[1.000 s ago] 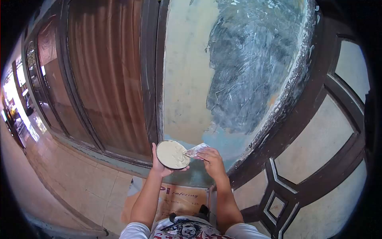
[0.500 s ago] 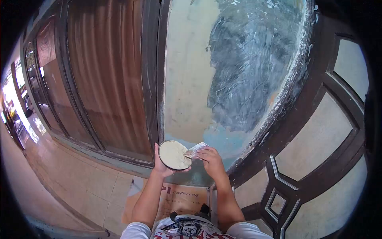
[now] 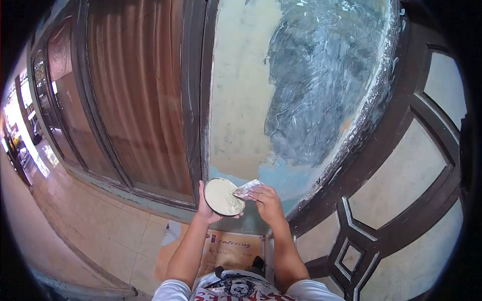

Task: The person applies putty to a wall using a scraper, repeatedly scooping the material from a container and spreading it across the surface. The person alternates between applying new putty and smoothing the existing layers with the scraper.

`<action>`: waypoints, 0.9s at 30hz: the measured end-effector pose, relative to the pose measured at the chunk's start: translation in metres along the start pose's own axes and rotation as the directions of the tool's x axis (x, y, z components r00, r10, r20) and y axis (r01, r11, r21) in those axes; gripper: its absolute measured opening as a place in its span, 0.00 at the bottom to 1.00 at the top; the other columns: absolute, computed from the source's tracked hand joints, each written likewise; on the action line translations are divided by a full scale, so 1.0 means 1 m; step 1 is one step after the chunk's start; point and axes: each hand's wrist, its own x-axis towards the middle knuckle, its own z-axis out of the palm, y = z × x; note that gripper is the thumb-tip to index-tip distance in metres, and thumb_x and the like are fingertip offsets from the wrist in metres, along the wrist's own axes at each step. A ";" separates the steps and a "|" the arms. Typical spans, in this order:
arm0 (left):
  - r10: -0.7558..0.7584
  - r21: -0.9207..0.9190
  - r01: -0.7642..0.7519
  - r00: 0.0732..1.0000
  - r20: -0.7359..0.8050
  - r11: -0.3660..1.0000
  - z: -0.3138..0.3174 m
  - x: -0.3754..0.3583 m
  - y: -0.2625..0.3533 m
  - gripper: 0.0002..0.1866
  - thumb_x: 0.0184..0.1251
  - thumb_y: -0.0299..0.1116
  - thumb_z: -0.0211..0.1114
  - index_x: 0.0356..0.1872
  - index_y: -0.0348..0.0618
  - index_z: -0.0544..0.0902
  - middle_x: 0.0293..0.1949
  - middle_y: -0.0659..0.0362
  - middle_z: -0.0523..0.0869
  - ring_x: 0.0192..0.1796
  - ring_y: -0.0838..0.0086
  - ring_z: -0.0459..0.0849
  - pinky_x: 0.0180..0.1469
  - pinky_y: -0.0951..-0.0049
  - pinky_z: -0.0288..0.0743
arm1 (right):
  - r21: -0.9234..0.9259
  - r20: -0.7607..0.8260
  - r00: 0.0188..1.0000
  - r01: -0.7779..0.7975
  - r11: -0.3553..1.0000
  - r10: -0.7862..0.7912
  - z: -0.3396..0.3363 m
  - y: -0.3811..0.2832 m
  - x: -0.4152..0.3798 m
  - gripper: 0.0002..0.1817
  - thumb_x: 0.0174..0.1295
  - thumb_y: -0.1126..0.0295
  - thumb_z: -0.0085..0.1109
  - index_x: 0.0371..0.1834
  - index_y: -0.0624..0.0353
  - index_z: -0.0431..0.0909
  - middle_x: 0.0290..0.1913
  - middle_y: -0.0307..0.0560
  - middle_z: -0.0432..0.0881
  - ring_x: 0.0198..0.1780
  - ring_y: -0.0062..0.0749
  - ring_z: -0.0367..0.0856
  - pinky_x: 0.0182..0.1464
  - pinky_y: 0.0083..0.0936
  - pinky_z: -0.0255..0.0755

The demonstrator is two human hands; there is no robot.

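My left hand (image 3: 206, 206) supports a round, dark-rimmed bowl (image 3: 207, 201) from its left side and underneath. Pale cream paste (image 3: 222, 194) fills the bowl nearly to the rim. Between the fingers and thumb of my right hand (image 3: 267, 199) is a flat, paste-smeared scraper (image 3: 246, 189). Its tip touches the paste at the bowl's right side. Both hands are in front of the lower part of a wall (image 3: 241, 125), which has a cream area, a large grey streaked patch (image 3: 321, 85) and light blue at the bottom.
A dark-framed window (image 3: 138, 100) with a brown curtain stands to the left. On the right is a dark panelled door (image 3: 401, 170). A printed orange banner (image 3: 231, 253) lies on the tiled floor (image 3: 118, 226) below my hands.
The bowl in my left hand has shifted slightly right, and the scraper rests a little further left over the paste. The view has turned slightly.
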 end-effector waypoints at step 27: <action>0.402 -0.243 -0.400 0.915 -0.045 0.884 -0.035 -0.071 -0.008 0.56 0.60 0.86 0.44 0.75 0.49 0.69 0.67 0.38 0.78 0.56 0.28 0.82 0.42 0.28 0.84 | -0.251 0.154 0.950 -0.229 0.941 0.272 -0.010 0.167 0.036 0.13 0.68 0.72 0.56 0.53 0.55 0.84 0.50 0.56 0.88 0.50 0.59 0.85 0.52 0.50 0.78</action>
